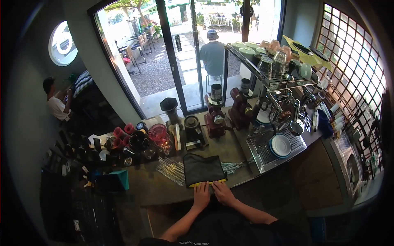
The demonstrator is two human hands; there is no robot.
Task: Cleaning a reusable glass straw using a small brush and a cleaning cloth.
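Observation:
A flat black pouch (204, 169) with a yellow strip along its near edge lies on the counter in front of me. My left hand (201, 196) grips that edge near its middle, the fingers bent over the yellow strip. Just to the right, my right hand (223, 193) holds the same edge, its fingertips close to those of the left. Slim, shiny wrapped sticks (171, 170) lie in a loose bundle left of the pouch. More such sticks (232, 167) show at its right side, and the pouch covers part of them.
Behind the pouch stand a small scale-like device (192, 130) and two dark red grinders (215, 119). An espresso machine (283, 110) stands at right, plates (280, 145) on its tray. Red cups (119, 132) and glassware crowd the left. One person sits outside, another at far left.

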